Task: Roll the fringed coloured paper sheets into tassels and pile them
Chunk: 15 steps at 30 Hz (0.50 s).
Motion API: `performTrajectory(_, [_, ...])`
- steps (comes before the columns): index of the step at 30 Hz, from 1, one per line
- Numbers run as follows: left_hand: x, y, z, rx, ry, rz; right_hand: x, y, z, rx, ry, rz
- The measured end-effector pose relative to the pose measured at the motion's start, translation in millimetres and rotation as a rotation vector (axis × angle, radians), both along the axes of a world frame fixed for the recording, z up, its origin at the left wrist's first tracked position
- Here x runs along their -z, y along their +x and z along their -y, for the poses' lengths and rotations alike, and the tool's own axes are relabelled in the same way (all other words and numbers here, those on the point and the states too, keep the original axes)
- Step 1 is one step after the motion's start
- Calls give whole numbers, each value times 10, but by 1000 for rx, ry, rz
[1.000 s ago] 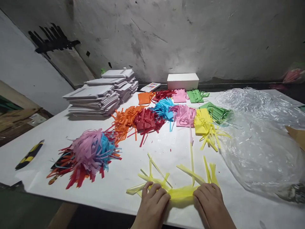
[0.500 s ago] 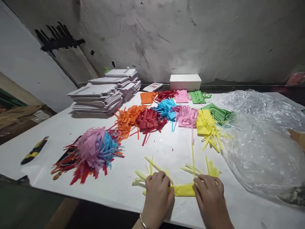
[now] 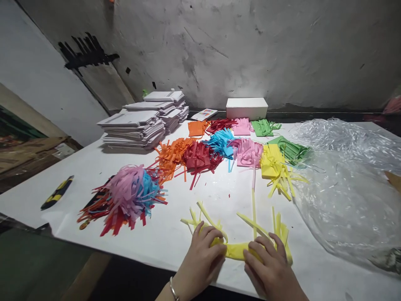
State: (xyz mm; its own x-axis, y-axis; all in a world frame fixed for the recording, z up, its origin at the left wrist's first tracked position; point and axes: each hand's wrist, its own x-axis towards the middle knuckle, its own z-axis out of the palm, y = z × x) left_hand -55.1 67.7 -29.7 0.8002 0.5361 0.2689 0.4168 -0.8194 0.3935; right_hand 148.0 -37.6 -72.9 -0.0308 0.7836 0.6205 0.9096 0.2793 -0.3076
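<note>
A yellow strip of fringed tissue paper (image 3: 235,251) lies near the table's front edge, its cut ends fanning out on both sides. My left hand (image 3: 205,251) has its fingers curled on the left part of the strip. On the right part, my right hand (image 3: 266,255) presses down with bent fingers. Only the flat middle of the strip shows between them. Beyond the hands sit fringed paper bundles: yellow (image 3: 272,163), pink (image 3: 248,152), dark red (image 3: 198,158), blue (image 3: 222,142) and orange (image 3: 173,154). One thin yellow strand reaches up toward the pink bundle.
A pink, blue and red tassel pile (image 3: 128,192) lies at left, with a black-and-yellow cutter (image 3: 58,192) beyond it. Stacked white cards (image 3: 131,129) and a white box (image 3: 247,108) stand at the back. Clear plastic bags (image 3: 347,205) cover the right side.
My right hand has shifted left along the yellow strip, shortening the visible middle. My left wrist has swung lower and leftward. The view has shifted slightly.
</note>
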Motion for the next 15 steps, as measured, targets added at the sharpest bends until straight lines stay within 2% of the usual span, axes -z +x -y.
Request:
performTrajectory(2, [39, -98, -61, -3, 1, 8, -4, -37, -9, -17, 0, 1])
performTrajectory(4, [70, -276, -177, -74, 24, 23, 10, -48, -13, -5, 8, -9])
performTrajectory(7, [38, -590, -336, -338, 106, 103, 51, -22, -3, -5, 47, -14])
performTrajectory(9, [-22, -674, -325, -468, 197, 183, 80, 3, 10, -19, 61, -17])
performTrajectory(10, [-46, -647, -271, -458, 231, 206, 91, 13, 16, -30, 59, -17])
performTrajectory(11, [-59, -572, -192, -396, 249, 216, 99, 20, 22, -43, 53, -15])
performTrajectory(13, [-32, -317, 1, -178, 218, 192, 101, 26, 33, -68, 34, -3])
performTrajectory(15, [53, -24, 166, -53, 198, 177, 81, 25, 40, -83, 20, 0])
